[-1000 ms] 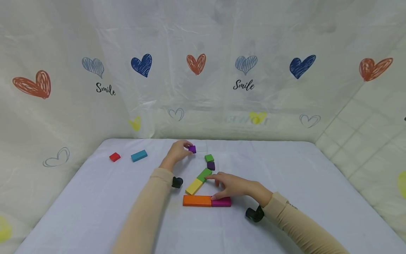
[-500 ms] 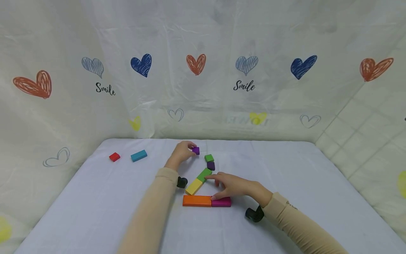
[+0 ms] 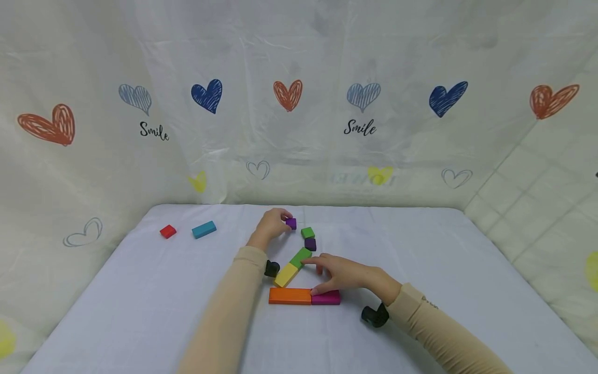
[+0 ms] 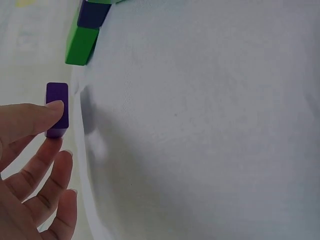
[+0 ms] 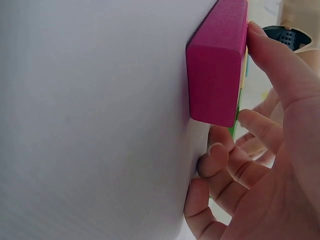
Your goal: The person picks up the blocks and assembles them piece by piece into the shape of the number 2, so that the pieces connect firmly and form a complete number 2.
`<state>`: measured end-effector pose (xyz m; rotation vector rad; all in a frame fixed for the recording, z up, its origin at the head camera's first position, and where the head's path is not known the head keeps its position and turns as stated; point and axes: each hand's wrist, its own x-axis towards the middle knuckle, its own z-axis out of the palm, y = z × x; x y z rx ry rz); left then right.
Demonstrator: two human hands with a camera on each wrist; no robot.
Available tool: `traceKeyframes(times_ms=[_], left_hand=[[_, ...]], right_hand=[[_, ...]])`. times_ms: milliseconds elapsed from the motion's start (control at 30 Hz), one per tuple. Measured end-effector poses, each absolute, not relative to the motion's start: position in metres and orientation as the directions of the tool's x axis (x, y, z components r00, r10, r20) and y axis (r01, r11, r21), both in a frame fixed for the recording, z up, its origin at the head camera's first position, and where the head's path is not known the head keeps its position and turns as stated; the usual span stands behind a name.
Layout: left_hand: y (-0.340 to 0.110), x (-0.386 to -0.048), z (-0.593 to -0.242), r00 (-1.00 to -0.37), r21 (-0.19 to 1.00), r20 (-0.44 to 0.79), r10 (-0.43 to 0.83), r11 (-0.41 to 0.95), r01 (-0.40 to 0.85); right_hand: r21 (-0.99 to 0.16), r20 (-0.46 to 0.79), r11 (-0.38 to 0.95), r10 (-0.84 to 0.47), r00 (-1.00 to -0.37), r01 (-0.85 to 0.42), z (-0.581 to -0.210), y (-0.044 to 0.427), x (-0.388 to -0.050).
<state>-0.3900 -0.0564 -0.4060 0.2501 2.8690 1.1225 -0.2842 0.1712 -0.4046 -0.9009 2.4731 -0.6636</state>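
Plainly, smooth blocks with crisp edges lay on the white, softly wrinkled cloth (image 3: 397, 249). The left hand (image 3: 272, 224) held a small purple oblong block (image 3: 291, 224) near the far edge, pinched between thumb and fingers, the other fingers loosely bent and slightly apart. Near it stood a short bright-green block (image 3: 307, 232), touching a dark-purple cube-like block (image 3: 310, 244). Below these, a green oblong block (image 3: 301, 257) and a yellow oblong block (image 3: 286, 275) met end to end in a slanting row. In front, a long flat orange block (image 3: 290, 296) abutted a shorter magenta block (image 3: 329, 298). The right hand (image 3: 343, 272) had its thumb on the magenta block and its index finger stretched to the green oblong's edge, the 2 digits spread apart. Only the head view took in the red block (image 3: 168, 231), the blue oblong block (image 3: 204, 230) and the glossy, creased backdrop sheet (image 3: 317, 47) printed with hearts. The left wrist view alone revealed the purple block's slim, round-cornered long face with the thumb across it, while the right wrist view gave the magenta block's broad end face and the remaining right fingers, curled beside it.
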Motion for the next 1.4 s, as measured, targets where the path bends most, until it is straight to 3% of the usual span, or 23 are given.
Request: traceKeyframes(times_ms=[1400], left_hand=[[-0.054, -0.39, -0.403, -0.969, 0.526, -0.03, 0.246, 0.828, 0.194]], right_hand=[[-0.563, -0.219, 0.685, -0.664, -0.715, -0.463, -0.403, 0.158, -0.271]])
